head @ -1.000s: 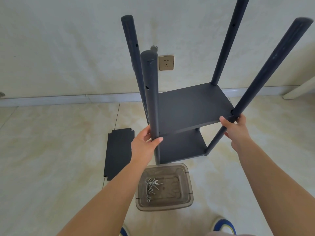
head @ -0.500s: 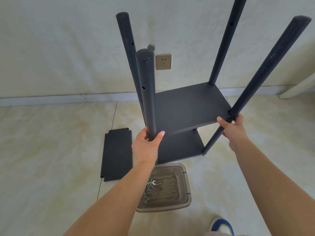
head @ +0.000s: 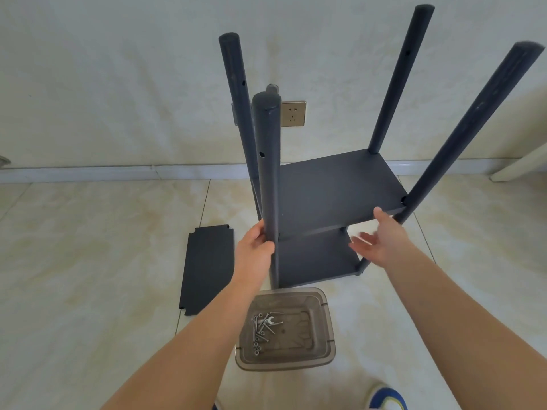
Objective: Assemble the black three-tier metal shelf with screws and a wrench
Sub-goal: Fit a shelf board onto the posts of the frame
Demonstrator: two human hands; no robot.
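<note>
Cream marble-look floor tiles [head: 88,261] run up to a pale baseboard and a blotchy off-white wall carrying a brass-coloured socket [head: 293,113]. On the floor in the middle stands the black metal shelf [head: 334,184], part built: four round matte posts rise well above two flat rectangular tiers already fixed between them, one near the floor and one above it. Each post has a rounded cap at its top and small screw holes along its side; the upper stretch of the posts carries no tier. The near-left post [head: 268,173] is upright and closest to the camera.

The left hand [head: 256,250] grips that near-left post at about the height of the upper tier's front edge, fingers and thumb curled round it. The right hand [head: 381,235] is spread with its fingers straight and apart, holding nothing; its fingertips are at the front edge of the upper tier, near the near-right post [head: 473,119], and contact cannot be told, as the hand is slightly blurred.

A third black tier panel [head: 207,267], with notched corners, lies flat on the floor just left of the shelf. In front of the shelf, touching or nearly touching its base, sits a smoky translucent plastic tray [head: 322,344] holding loose silver screws [head: 260,329], nuts and a small wrench [head: 270,321]. Blue shoe tip [head: 387,399] shows at the bottom edge
</note>
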